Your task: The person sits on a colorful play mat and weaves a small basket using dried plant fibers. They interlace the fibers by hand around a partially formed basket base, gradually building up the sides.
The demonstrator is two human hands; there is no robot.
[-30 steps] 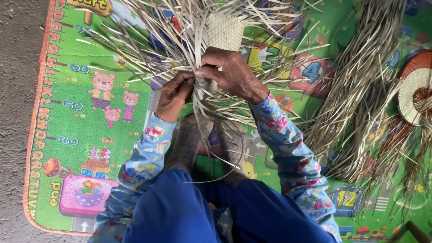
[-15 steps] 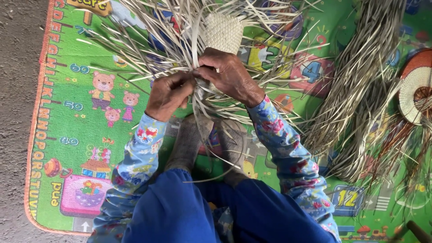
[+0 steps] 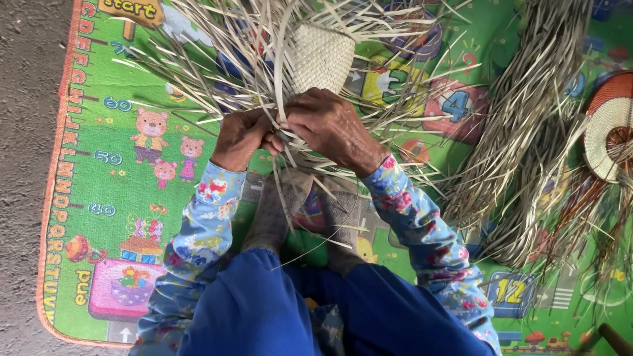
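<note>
Head view, looking down. At the upper centre of the frame a partly woven piece (image 3: pixel 321 58) of pale plaited straw is seen, with loose unwoven straw strips (image 3: pixel 198 72) fanning out from it to all sides. The left hand (image 3: pixel 242 136) is shown curled just left of centre, its fingers closed in a pinch on a few strips at the lower edge of the weave. The right hand (image 3: pixel 331 126) is laid over the strips just beside it, fingers bent and pressed together on the same bundle; the two hands touch at the fingertips. Both arms are covered by blue floral sleeves (image 3: pixel 198 244), and blue trousers (image 3: pixel 264 316) fill the lower centre. The work is held above a green children's play mat (image 3: pixel 105 198) printed with animals. A loose heap of straw (image 3: pixel 527 132) lies at the right, and a round coiled mat (image 3: pixel 610 128) is partly seen at the right edge.
</note>
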